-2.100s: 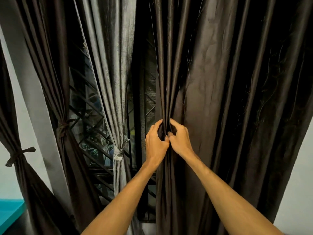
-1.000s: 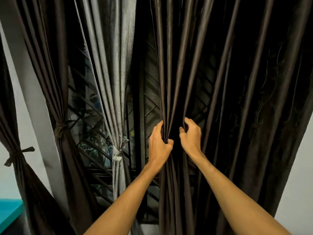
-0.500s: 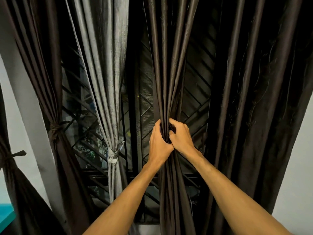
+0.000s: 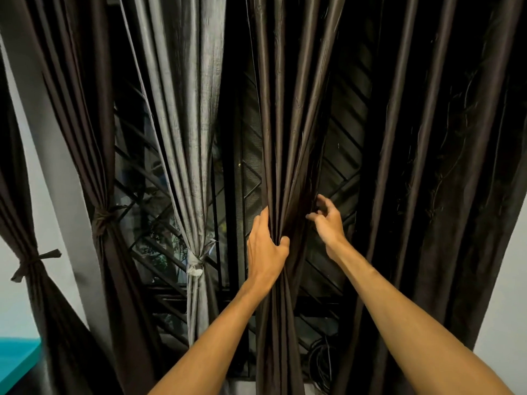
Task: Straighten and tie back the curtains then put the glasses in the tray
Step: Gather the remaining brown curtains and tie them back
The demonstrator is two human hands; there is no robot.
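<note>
Head view
Left hand (image 4: 266,248): gripping a gathered bundle of the dark brown curtain (image 4: 288,138), fingers wrapping round the pleats from the left and the thumb pressing in at the front.
Right hand (image 4: 328,220): hanging open just to the right of the bundle, fingers curling loosely toward the next fold; whether the fingertips are touching the cloth I cannot tell.
Dark brown curtain: hanging in the middle and right of the view, its left part bunching into the left hand, the rest falling loose in wide folds toward the right wall.
Grey curtain (image 4: 182,115): hanging left of the hands, cinching at a pale tie (image 4: 196,266).
Tied brown curtain (image 4: 94,138): hanging further left, narrowing at a dark tie (image 4: 101,220).
Far-left curtain (image 4: 17,195): narrowing at a knotted band (image 4: 31,262).
Window grille (image 4: 339,178): showing through behind the curtains.
Teal surface (image 4: 17,360): showing at the lower left corner.
Glasses and tray: not showing in this view.
</note>
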